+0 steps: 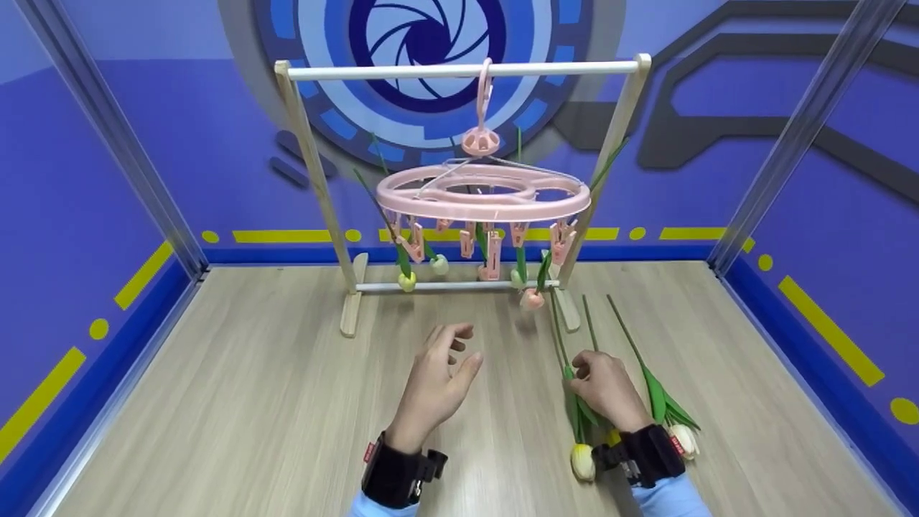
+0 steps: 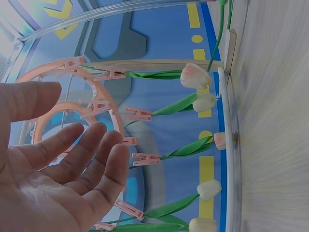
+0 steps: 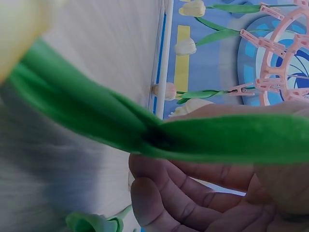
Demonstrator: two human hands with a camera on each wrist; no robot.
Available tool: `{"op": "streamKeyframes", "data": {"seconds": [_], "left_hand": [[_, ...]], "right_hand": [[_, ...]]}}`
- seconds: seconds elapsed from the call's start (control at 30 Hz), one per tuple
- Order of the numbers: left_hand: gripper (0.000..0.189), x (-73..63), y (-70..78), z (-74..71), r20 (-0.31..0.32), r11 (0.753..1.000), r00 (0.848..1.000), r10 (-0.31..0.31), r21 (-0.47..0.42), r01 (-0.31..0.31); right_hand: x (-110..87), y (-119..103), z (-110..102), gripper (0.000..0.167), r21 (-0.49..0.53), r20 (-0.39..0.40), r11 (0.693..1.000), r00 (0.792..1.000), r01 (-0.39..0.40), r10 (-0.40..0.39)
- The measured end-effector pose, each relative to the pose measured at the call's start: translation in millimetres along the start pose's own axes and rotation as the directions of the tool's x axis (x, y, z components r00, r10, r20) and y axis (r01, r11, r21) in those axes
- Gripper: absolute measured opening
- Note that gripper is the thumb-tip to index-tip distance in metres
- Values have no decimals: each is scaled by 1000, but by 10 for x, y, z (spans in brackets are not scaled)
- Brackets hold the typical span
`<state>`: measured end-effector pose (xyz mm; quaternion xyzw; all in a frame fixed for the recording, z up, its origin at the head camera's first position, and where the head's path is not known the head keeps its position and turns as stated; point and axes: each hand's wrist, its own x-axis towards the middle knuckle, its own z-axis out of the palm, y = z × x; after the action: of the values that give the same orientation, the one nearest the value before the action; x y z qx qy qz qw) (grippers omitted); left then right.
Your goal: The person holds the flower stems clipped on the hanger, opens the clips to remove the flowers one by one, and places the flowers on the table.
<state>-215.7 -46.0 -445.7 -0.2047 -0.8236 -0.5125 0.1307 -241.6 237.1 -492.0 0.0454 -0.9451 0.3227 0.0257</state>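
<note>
Wood-grained tabletop, yellow-white tulip

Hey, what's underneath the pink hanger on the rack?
Under the pink hanger hang pink clips, several holding tulips heads down. In the head view, a front clip covers part of one peach tulip; the rest of that bloom is hidden there.

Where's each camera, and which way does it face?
Head: on the head, looking forward and down at the pink clip hanger; left hand and right hand show.
Left wrist: worn there, facing clipped tulips; left hand shows.
Right wrist: worn there, facing a yellow-white tulip; right hand shows behind it.
Both wrist views share the hanger.
</note>
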Motion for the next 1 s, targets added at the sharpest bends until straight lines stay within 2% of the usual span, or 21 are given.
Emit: {"op": "streamKeyframes", "data": {"seconds": [0.2, 0.37, 0.73, 1.0], "left_hand": [[38, 3, 12, -8, 2, 1000, 1000, -7, -1, 7], [36, 2, -11, -7, -3, 1000, 1000, 14, 9, -14], [36, -7, -1, -21, 6, 1000, 1000, -7, 2, 7], [35, 0, -22, -14, 1, 1000, 1000, 17, 7, -17]], "right_hand": [[4, 27, 8, 19, -7, 3, 1000, 1000, 16, -16], [9, 41, 20, 17, -19, 25, 1000, 999, 22, -22], [-14, 32, 13, 14, -25, 109, 999, 994, 32, -29], [-76, 5, -88, 16, 0, 183, 998, 981, 68, -67]]}}
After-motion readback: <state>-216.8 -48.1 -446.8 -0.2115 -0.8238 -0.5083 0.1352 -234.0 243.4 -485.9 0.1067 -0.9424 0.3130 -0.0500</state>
